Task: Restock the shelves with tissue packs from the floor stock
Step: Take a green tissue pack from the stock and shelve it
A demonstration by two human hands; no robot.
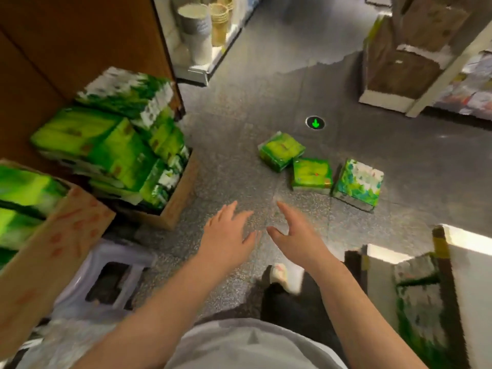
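Observation:
Three green tissue packs lie on the grey floor ahead: one (281,151) farthest, one (311,173) in the middle, and a green-and-white one (358,182) to the right. My left hand (226,235) and my right hand (292,233) are stretched out side by side above the floor, fingers spread, holding nothing, a short way short of the packs. More green packs (111,145) are piled in an open cardboard box (178,201) at the left.
A second cardboard box (53,249) with green packs stands at the near left, a pale plastic stool (111,278) beside it. A brown shelf side (80,35) rises at the left; other shelving stands at the far right (399,62). A green arrow marker (315,123) is set in the floor.

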